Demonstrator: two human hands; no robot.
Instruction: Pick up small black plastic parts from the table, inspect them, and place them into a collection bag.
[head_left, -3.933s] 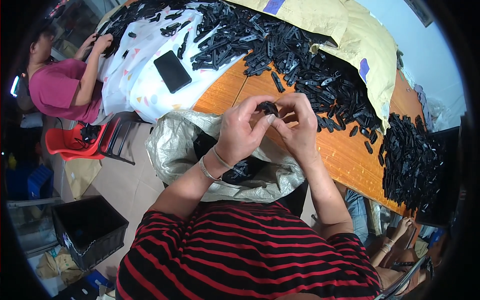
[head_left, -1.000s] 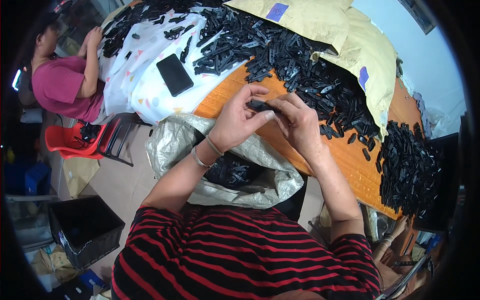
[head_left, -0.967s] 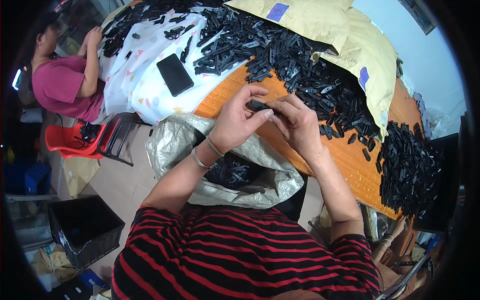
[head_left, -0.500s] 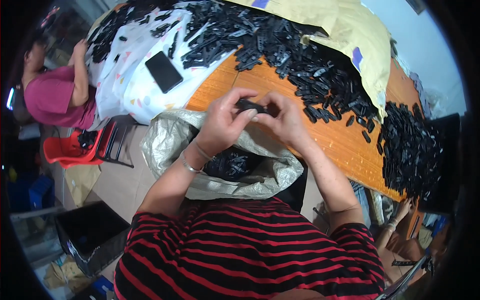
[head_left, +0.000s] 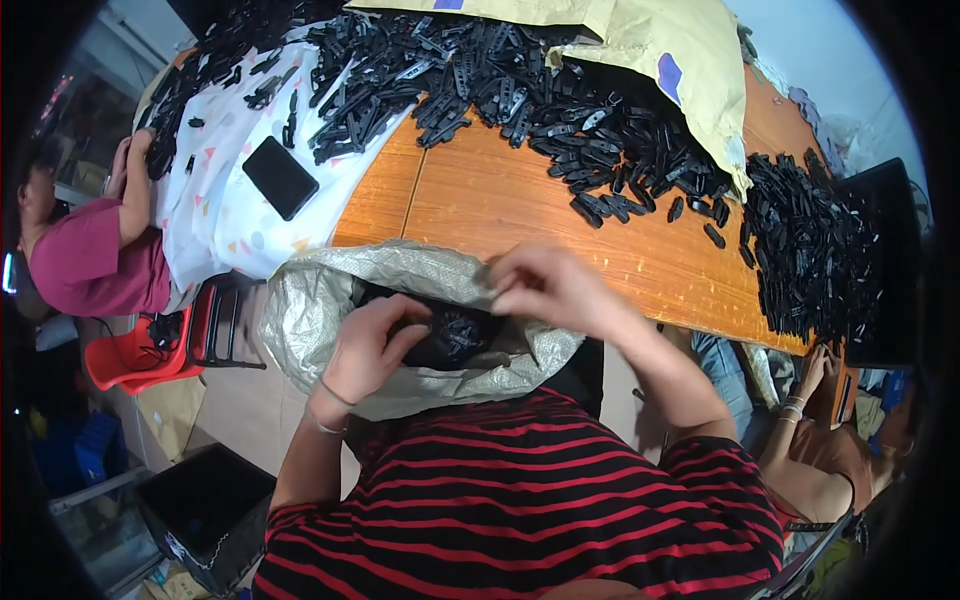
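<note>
My left hand [head_left: 368, 348] is over the mouth of a pale woven sack [head_left: 310, 320], its fingers curved with a gap between thumb and fingertips and nothing seen in them. Smeared by motion, my right hand [head_left: 555, 288] is at the sack's far right rim, beside the table edge. A dark blur shows at its fingertips, but I cannot make out whether it is a held piece. Inside the sack lie small black plastic pieces [head_left: 460, 335]. On the wooden table [head_left: 480, 190] beyond it, long narrow black plastic parts [head_left: 590, 150] are heaped.
A phone [head_left: 281, 178] lies on a white patterned cloth [head_left: 215, 215]. Yellowish paper [head_left: 690, 110] covers part of the heap. At left sits a person [head_left: 95, 245] near a red chair [head_left: 130, 360]; a black crate [head_left: 205, 505] stands below. Another person's hand [head_left: 818, 370] is at right.
My hands, earlier together around a small black part above the sack, have come apart. The left dropped toward the sack's mouth; the right moved lower. The whole view has shifted.
</note>
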